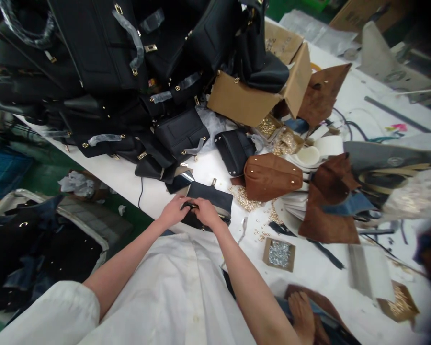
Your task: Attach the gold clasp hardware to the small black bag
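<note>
I have both hands closed on the small black bag [211, 195]. The left hand [174, 212] and the right hand [206, 213] meet thumb to thumb and pinch its near rim between them, fingers curled over the dark edge. What sits under the fingertips is too small for me to tell. The bag lies flat at the near edge of the white table [319, 268], just in front of my white shirt.

Touching its far right corner is a heap of gold studs [244, 199], and just beyond that stands a brown suede bag [273, 176]. To the right along the near edge, a small cardboard tray of silver fittings [279, 253] lies well clear of my hands. Toward the far left corner, a pile of black handbags [129, 72] rises high. An open cardboard box [246, 101] leans against it toward the far edge.
</note>
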Tool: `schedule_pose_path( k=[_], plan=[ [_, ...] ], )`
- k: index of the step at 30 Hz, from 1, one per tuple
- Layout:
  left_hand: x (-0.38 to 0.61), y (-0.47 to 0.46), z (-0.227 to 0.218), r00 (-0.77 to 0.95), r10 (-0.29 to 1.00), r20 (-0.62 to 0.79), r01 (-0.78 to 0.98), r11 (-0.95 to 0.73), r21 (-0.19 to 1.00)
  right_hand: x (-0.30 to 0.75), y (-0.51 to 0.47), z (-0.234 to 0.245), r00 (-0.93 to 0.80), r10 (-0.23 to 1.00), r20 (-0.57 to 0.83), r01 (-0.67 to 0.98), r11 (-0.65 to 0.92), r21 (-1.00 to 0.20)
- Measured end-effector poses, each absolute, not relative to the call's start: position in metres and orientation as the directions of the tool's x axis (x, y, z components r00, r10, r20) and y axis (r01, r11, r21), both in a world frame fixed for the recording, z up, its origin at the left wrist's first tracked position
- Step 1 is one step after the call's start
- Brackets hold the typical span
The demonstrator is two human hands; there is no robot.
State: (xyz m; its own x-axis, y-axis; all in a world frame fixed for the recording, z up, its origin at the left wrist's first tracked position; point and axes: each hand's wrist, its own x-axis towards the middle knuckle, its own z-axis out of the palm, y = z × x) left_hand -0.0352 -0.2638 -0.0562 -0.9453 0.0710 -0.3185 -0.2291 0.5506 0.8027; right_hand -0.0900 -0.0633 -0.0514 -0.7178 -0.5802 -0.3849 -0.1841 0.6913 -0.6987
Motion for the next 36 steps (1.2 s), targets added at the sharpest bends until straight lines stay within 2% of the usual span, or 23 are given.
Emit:
schedule_pose_path(
  k=[6,9,13,18,22,25,30,36],
  plan=[
    [-0.042,-0.256,-0.051,-0.928,0.079,-0.365,-0.234,0.640,0.732,-0.095,-0.062,-0.058,-0.720,-0.573,-0.393,-0.143,0.676,-0.723],
    [-0.045,-0.257,-0.057,-0.936,0.086,-0.341,-0.214,0.632,0.745,-0.103,-0.065,-0.066,-0.687,-0.599,-0.412,-0.154,0.673,-0.723],
    [-0.053,-0.269,-0.069,-0.927,0.103,-0.360,-0.244,0.564,0.789,-0.116,-0.066,-0.076,-0.648,-0.621,-0.442,-0.144,0.669,-0.729],
    [-0.067,-0.282,-0.079,-0.912,0.197,-0.359,-0.245,0.438,0.865,-0.120,-0.066,-0.079,-0.680,-0.609,-0.408,-0.057,0.598,-0.799],
    [-0.074,-0.284,-0.085,-0.908,0.250,-0.337,-0.228,0.380,0.896,-0.114,-0.069,-0.081,-0.752,-0.530,-0.391,-0.006,0.599,-0.801],
    [-0.078,-0.280,-0.093,-0.910,0.200,-0.363,-0.272,0.374,0.887,-0.111,-0.072,-0.083,-0.779,-0.474,-0.412,0.009,0.648,-0.762],
    [-0.078,-0.275,-0.109,-0.887,0.145,-0.439,-0.375,0.329,0.866,-0.111,-0.075,-0.085,-0.783,-0.455,-0.425,-0.028,0.707,-0.706],
    [-0.081,-0.277,-0.109,-0.849,0.251,-0.465,-0.433,0.176,0.884,-0.114,-0.061,-0.092,-0.743,-0.478,-0.468,0.143,0.570,-0.809]
  ],
)
